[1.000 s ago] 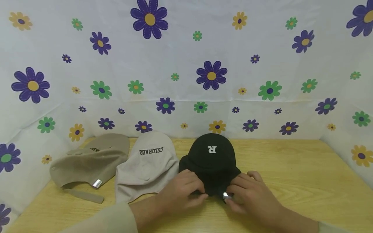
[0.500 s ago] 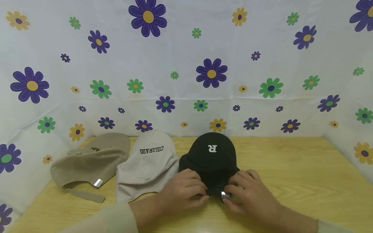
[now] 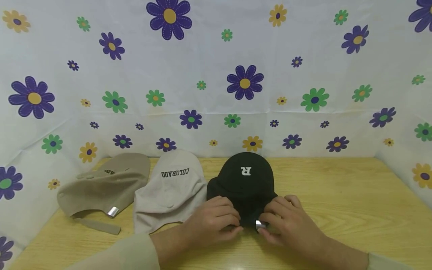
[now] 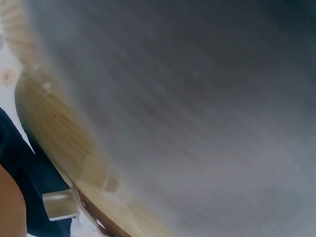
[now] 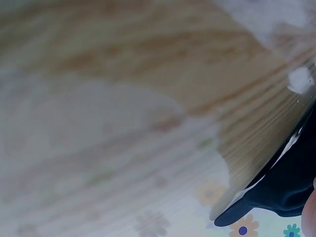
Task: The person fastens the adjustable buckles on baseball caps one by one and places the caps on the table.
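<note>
A black cap with a white letter on its front lies on the wooden table, its back opening facing me. My left hand pinches the left side of that opening, thumb below the curled fingers. On the right side, my right hand grips the cap's edge beside a silver buckle, thumb at the metal. The strap between the hands is mostly hidden. In the left wrist view the buckle shows against dark fabric, next to a finger. The right wrist view catches the cap's dark fabric at its edge.
Left of the black cap lies a pale cap lettered COLORADO. Beyond it rests a tan cap, its loose strap on the wooden table. A flower-print cloth hangs behind and along both sides.
The silver buckle and the right fingers on it have shifted slightly left, closer to the left hand. Both hands keep their hold on the black cap. The head view has tilted slightly.
</note>
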### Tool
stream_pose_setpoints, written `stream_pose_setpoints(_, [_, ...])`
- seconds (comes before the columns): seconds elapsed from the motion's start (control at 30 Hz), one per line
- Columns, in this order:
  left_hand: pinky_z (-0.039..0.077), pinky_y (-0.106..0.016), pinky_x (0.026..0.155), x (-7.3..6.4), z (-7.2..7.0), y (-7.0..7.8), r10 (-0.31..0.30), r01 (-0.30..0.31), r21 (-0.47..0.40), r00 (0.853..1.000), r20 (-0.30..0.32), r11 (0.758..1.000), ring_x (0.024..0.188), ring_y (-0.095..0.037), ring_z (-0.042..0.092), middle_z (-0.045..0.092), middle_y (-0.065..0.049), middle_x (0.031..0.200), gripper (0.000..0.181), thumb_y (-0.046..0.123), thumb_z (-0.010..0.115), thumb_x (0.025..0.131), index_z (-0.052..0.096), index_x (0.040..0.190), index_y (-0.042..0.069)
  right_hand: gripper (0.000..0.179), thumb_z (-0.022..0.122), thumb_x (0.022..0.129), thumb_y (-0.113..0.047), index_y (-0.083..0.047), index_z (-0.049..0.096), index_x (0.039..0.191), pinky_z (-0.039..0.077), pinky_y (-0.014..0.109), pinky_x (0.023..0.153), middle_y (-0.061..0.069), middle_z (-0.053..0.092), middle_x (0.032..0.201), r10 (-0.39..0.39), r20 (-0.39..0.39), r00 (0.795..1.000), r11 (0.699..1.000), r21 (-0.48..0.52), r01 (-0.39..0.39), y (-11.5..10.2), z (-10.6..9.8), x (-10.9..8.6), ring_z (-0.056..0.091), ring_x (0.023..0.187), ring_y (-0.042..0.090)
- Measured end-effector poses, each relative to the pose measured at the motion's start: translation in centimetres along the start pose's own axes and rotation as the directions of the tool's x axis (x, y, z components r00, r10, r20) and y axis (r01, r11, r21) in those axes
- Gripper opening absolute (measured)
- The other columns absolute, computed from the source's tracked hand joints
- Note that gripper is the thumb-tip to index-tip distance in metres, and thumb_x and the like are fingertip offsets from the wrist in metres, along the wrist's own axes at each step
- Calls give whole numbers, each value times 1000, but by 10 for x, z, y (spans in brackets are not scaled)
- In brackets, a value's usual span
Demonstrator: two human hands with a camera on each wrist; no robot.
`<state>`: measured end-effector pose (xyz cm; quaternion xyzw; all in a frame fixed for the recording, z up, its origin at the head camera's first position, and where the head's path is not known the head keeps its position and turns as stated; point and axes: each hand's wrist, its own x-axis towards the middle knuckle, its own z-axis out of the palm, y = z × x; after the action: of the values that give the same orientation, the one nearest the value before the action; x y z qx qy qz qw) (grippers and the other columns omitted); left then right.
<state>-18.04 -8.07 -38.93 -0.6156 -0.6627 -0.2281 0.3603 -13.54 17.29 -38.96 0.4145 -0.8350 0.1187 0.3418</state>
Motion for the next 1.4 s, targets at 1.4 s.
stream_pose_setpoints(1.4, [48,-18,71,5,0,7,26,-26,-16,1000,2,1000,77,-9,61,70,6,82,15,14,85,72,71,77,14,36,46,102,-41,-19,70,86,32,34,80,-9,60,90,-60,-12,998,997,48,60,-4,-1,1,54,88,11])
